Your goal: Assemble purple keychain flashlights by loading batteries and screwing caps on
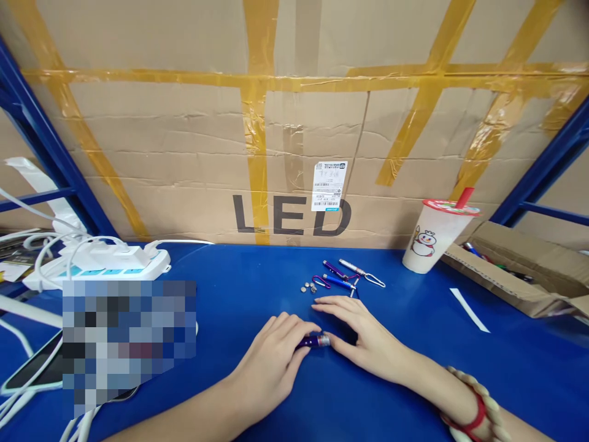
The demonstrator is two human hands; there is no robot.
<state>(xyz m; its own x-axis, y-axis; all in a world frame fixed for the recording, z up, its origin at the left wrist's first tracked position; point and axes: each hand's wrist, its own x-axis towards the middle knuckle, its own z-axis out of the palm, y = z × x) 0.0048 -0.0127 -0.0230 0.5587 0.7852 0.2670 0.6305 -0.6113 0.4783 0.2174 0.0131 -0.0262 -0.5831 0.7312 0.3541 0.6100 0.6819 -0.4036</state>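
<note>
Blue tabletop (pixel 506 380): white power strip (pixel 99 267) at 9 o'clock, lidded drink cup (pixel 432 242) with red straw at 2 o'clock. Open cardboard box (pixel 510 270) just right of the cup, white paper strip (pixel 469 310) near it. Taped cardboard sheet (pixel 184 153) marked "LED" at 12 o'clock, carrying a white shipping label (pixel 328 186).

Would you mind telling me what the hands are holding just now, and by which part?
A small purple flashlight, lying on the blue table: left hand grips its body, right hand at its silver head end.
</note>
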